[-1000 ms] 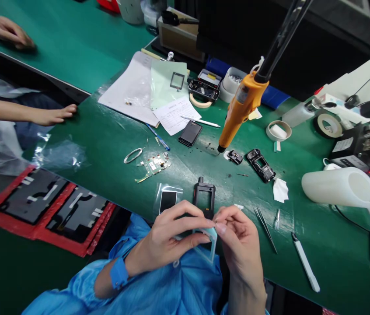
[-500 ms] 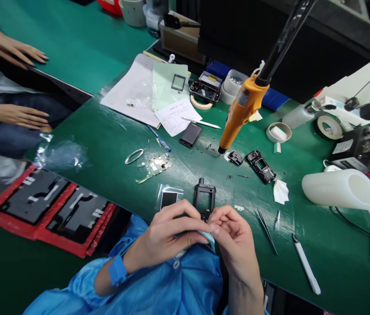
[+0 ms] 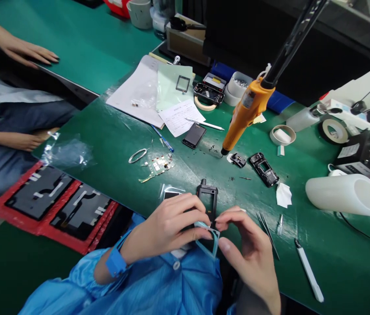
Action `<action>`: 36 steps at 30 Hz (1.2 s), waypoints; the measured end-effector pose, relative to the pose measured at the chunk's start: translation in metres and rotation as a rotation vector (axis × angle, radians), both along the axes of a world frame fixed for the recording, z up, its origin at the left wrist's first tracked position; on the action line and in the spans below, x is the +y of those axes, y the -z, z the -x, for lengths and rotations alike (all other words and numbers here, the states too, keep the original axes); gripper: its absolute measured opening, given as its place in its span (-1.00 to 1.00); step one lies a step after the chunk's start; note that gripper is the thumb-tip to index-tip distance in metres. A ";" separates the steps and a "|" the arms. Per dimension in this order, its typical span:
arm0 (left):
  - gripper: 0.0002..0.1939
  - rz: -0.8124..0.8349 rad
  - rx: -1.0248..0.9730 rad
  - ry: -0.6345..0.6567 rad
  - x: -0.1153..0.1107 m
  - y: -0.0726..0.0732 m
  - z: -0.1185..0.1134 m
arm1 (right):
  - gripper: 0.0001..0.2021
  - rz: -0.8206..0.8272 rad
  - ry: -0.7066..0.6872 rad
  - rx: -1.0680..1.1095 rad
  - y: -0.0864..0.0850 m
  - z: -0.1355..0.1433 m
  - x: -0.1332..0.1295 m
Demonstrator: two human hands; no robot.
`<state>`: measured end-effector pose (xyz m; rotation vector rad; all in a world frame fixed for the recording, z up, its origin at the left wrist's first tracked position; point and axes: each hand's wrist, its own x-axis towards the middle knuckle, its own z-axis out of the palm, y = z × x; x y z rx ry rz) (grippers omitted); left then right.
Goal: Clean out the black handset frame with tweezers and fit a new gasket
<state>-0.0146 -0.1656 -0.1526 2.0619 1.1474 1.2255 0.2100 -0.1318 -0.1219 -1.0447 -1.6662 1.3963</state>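
A thin light-blue frame-shaped piece is pinched between the thumb and fingers of my left hand. Just right of that piece, my right hand has its thumb and fingers apart, with nothing seen between them. Beyond my hands lies a black device housing with a rectangular opening, its lower end partly hidden. A screen in clear film is mostly covered by my left hand. Farther off are a circuit board, a black phone-like part and a second black housing.
An orange electric screwdriver hangs over the green table. Tweezers, a white-handled knife and a white cylinder lie at the right. Red padded trays and another person's hands are at the left.
My right hand has opened and moved away to the right from the light-blue piece. My left hand still pinches the piece, which now shows more of its frame. The view has shifted slightly.
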 end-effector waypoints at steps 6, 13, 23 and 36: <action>-0.64 0.000 0.096 0.053 0.003 0.003 0.004 | -0.89 -0.029 -0.033 -0.074 0.000 0.003 0.003; -0.58 0.045 0.121 0.098 0.004 0.007 0.005 | -0.82 0.020 -0.080 -0.062 0.002 0.007 0.005; -0.37 0.211 -0.051 0.183 0.005 0.008 0.008 | -0.84 0.070 -0.068 0.024 0.003 0.011 0.009; -0.60 0.365 -0.576 0.067 -0.006 0.022 -0.009 | -0.78 0.108 0.139 0.125 -0.001 0.019 0.015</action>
